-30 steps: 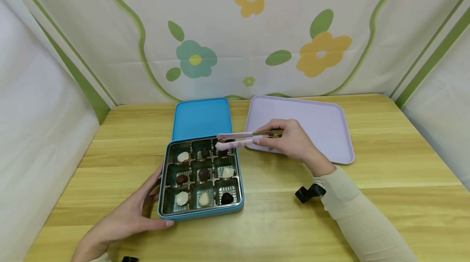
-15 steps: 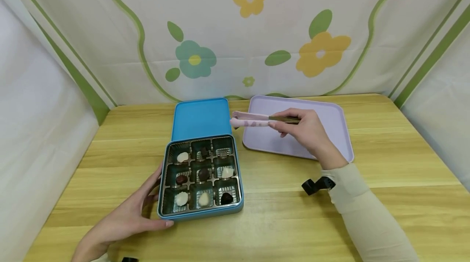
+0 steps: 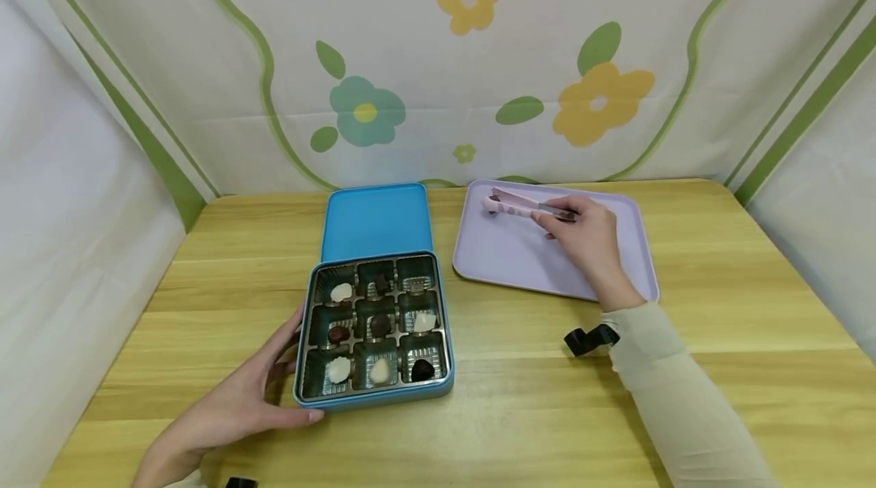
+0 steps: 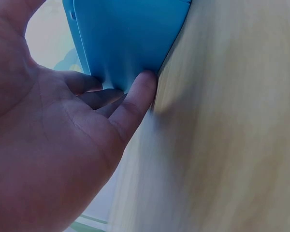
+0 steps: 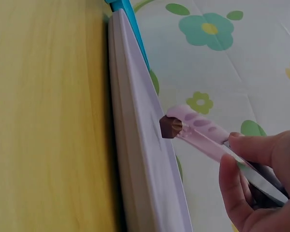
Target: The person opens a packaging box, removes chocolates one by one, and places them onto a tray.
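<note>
- Head view, layout: a blue tin stands on the bench, left of centre. Its lid is off and lies just beyond it; a lilac tray lies to the far right.
- Head view, contents: eight of nine compartments each hold one chocolate; the far right compartment shows none. Judged from this, the work is at an early stage, with eight pieces remaining and none seen resting on the tray.
- Head view, hands: the left hand is spread against the tin's left side, thumb at the near left corner. The right hand grips tongs, their tips over the tray's far left part.
- Left wrist view: the left fingers touch the tin's wall without closing round it.
- Right wrist view: thumb and fingers pinch the tongs, whose grip is closed on a brown chocolate. This piece is out of the tin but apparently not yet released; contact with the tray cannot be told.
</note>
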Tool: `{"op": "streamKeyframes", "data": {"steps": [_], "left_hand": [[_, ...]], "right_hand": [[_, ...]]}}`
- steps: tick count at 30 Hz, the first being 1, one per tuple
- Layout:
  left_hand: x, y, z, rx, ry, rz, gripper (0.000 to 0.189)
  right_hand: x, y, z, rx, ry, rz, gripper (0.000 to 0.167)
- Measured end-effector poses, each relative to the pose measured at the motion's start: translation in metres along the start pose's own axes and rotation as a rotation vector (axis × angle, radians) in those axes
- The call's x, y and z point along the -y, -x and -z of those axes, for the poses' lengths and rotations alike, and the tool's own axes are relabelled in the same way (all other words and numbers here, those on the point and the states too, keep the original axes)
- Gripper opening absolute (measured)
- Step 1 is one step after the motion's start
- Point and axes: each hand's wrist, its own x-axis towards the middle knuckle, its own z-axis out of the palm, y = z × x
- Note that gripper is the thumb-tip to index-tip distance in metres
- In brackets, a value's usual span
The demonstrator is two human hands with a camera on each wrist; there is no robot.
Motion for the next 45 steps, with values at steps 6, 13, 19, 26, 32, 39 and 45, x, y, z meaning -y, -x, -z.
{"op": "streamKeyframes", "data": {"steps": [6,13,19,26,32,39,45], "left_hand": [[0.000,-0.002,0.000,0.013,-0.004,0.019,0.129],[-0.001,-0.003,0.000,0.023,-0.003,0.029,0.129],[-0.001,-0.003,0.002,0.012,-0.009,-0.005,0.129],[0.001,-0.001,0.000,0.004,-0.007,0.009,0.130],[0.001,-0.002,0.001,0.007,-0.003,0.006,0.130],[0.002,-0.003,0.002,0.006,-0.006,0.017,0.130],[0.004,-0.003,0.002,0.004,0.003,0.002,0.130]], "right_hand": [[-0.003,-0.002,-0.013,-0.038,0.019,0.031,0.031],[0.000,-0.004,-0.022,-0.054,0.057,0.070,0.028],[0.001,-0.008,-0.027,-0.037,0.067,0.077,0.029],[0.001,-0.006,-0.028,-0.037,0.071,0.061,0.031],[0.002,-0.005,-0.023,-0.066,0.062,0.066,0.032],[0.009,0.000,-0.018,-0.069,0.048,0.076,0.034],[0.014,0.002,-0.017,-0.028,0.028,0.087,0.033]]}}
